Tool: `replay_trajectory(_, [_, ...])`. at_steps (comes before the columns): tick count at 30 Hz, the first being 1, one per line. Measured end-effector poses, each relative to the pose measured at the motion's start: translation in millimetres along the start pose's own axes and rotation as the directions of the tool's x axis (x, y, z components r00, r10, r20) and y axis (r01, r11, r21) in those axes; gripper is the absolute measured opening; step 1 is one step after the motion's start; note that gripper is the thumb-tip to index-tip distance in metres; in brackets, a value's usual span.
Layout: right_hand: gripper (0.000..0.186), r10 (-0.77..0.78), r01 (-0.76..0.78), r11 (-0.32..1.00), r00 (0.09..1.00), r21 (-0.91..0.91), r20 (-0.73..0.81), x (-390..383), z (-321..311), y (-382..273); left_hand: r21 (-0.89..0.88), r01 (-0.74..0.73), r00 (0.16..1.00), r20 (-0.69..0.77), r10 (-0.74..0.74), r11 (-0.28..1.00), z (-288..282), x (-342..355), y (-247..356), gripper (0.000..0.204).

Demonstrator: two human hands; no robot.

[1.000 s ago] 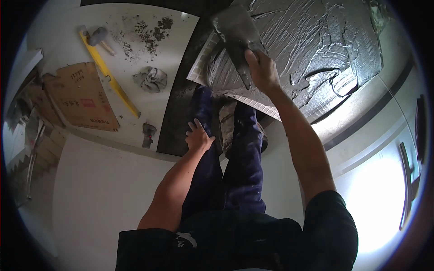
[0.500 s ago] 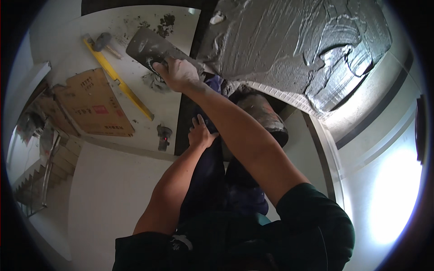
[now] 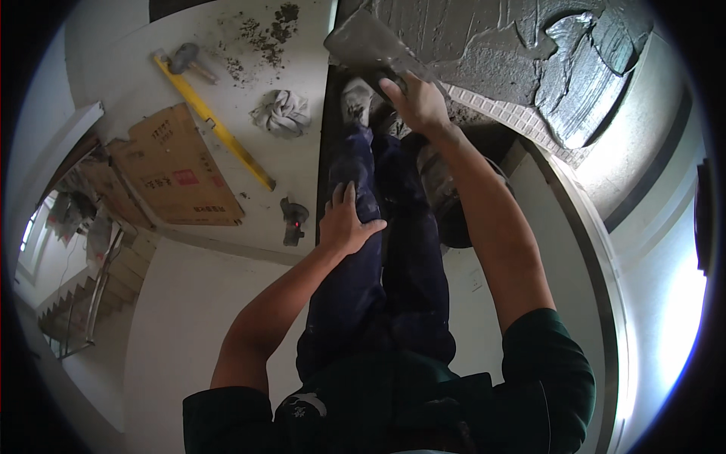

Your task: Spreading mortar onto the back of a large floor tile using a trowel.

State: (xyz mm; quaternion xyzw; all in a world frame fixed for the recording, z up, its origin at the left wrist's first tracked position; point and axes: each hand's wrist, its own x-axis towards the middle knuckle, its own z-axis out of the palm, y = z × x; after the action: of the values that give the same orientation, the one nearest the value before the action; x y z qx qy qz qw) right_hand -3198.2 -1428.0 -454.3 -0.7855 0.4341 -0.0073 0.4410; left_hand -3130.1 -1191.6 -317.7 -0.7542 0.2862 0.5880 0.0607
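Print on the cardboard (image 3: 170, 163) here: dark characters up top, bigger ones mid-sheet beside a red block (image 3: 185, 176), another row along the lower edge. And on the dark green shirt (image 3: 378, 401), a white emblem (image 3: 308, 403) with small marks, too tiny to read.

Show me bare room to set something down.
Free: the pale surface between the crumpled cloth, the yellow level and the red-lit tool. Crowded: its far side, with mallet, level's upper end and dark crumbs.

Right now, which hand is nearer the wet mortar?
Right: right hand, holding a trowel, is close to the mortar; left hand is farther back, on the left leg.
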Motion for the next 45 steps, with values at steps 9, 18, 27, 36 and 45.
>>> replay_trajectory(9, [0.055, -0.002, -0.014, 0.996, 0.985, 0.090, 0.175, -38.9, 61.8, -33.4, 0.083, 0.071, 0.996, 0.054, -0.076, 0.994, 28.2, 3.6, -41.1, 0.094])
replay_trajectory(18, [0.040, 0.413, -0.135, 0.871, 0.723, 0.473, -0.554, -15.6, 20.4, -29.5, 0.223, 0.091, 0.986, 0.118, -0.120, 0.970, 11.1, 1.9, -61.4, 0.096])
replay_trajectory(27, [0.043, 0.844, -0.177, 0.534, 0.056, 0.826, -0.534, -127.4, 21.1, 144.1, 0.358, -0.055, 0.982, 0.187, -0.014, 0.932, 14.8, 9.8, -56.8, 0.097])
replay_trajectory(36, [0.034, 0.599, -0.346, 0.779, 0.655, 0.522, -0.461, -134.6, 46.4, 2.3, 0.472, -0.026, 0.979, 0.189, -0.072, 0.881, -7.1, 6.3, -65.1, 0.095])
replay_trajectory(45, [0.051, 0.307, -0.323, 0.944, 0.934, -0.067, -0.185, -6.1, -37.6, 21.6, 0.491, -0.006, 0.983, 0.165, -0.086, 0.871, -12.8, 6.1, -77.3, 0.094])
